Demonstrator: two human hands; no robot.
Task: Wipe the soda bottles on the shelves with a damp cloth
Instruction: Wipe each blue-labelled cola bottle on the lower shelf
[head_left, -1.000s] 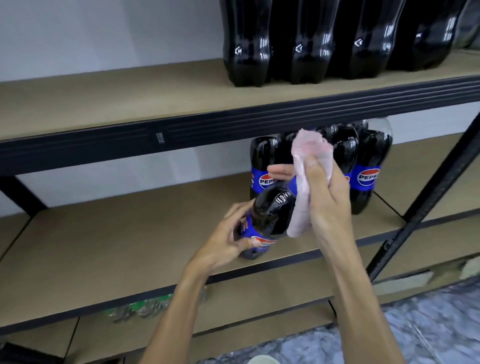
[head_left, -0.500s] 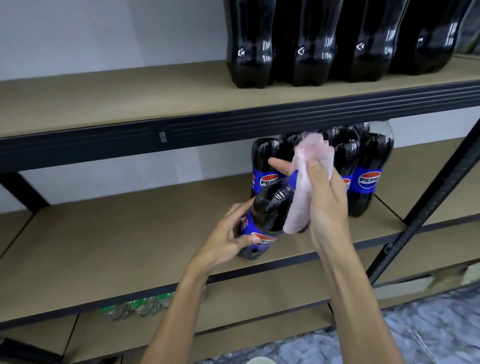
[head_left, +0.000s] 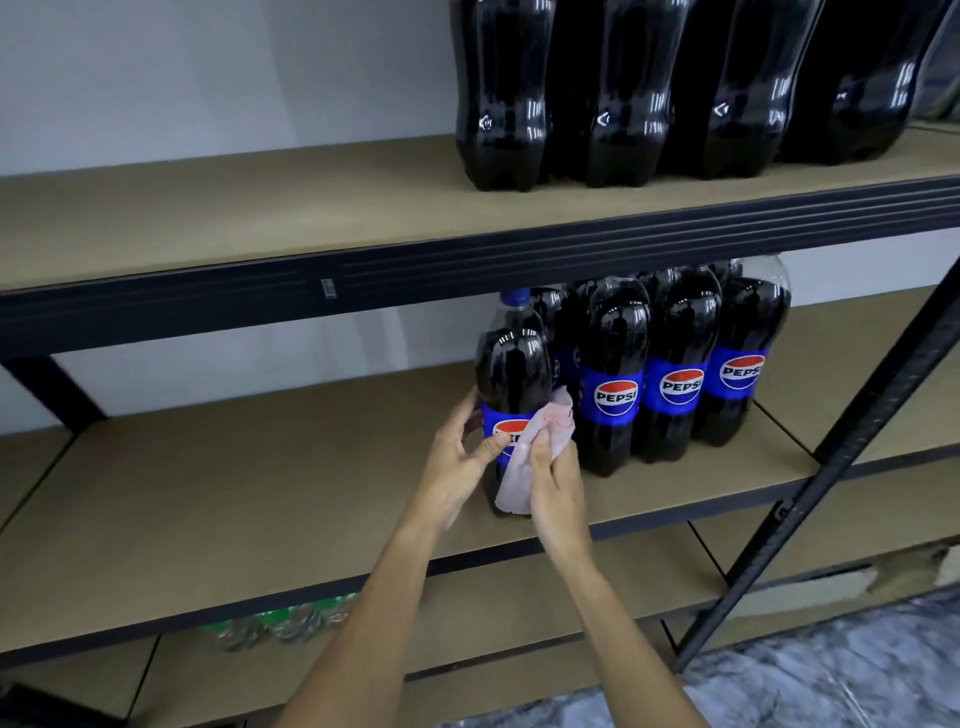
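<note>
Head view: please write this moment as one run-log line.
left hand: holds bottle | right hand: presses cloth to bottle | bottle: upright on shelf

Soda bottle (head_left: 511, 374): dark cola, blue cap, blue Pepsi label, upright on the middle shelf (head_left: 260, 493), just left of matching clustered bottles (head_left: 675, 374). Cloth (head_left: 513, 484): pale pink, crumpled, against its label and lower side. Upper-row bottles (head_left: 623, 104): dark, upright.

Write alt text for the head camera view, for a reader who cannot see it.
The left hand holds an upright Pepsi bottle on the middle shelf while the right hand holds a pink cloth against its label. More Pepsi bottles stand to its right; dark bottles line the top shelf.
</note>
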